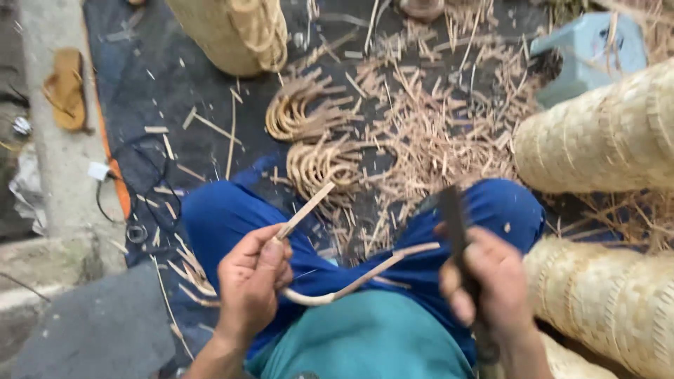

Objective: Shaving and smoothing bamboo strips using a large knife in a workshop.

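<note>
My left hand (pixel 251 279) grips a thin cane strip (pixel 365 275) that bends in a loop under my fist and runs up to the right; its short flat end (pixel 307 209) sticks out above my thumb. My right hand (pixel 488 281) is closed on a dark knife (pixel 455 221), blade pointing up and away, blurred by motion. The blade is close to the strip's free end. Both hands work over my lap, above blue trousers (pixel 232 210) and a teal shirt (pixel 365 344).
Woven bamboo baskets lie at the right (pixel 604 133), lower right (pixel 604 302) and top centre (pixel 232 31). Coiled cane rings (pixel 302 112) and many cut splinters (pixel 435 119) cover the dark mat. A light blue stool (pixel 586 52) stands top right; a sandal (pixel 67 88) lies left.
</note>
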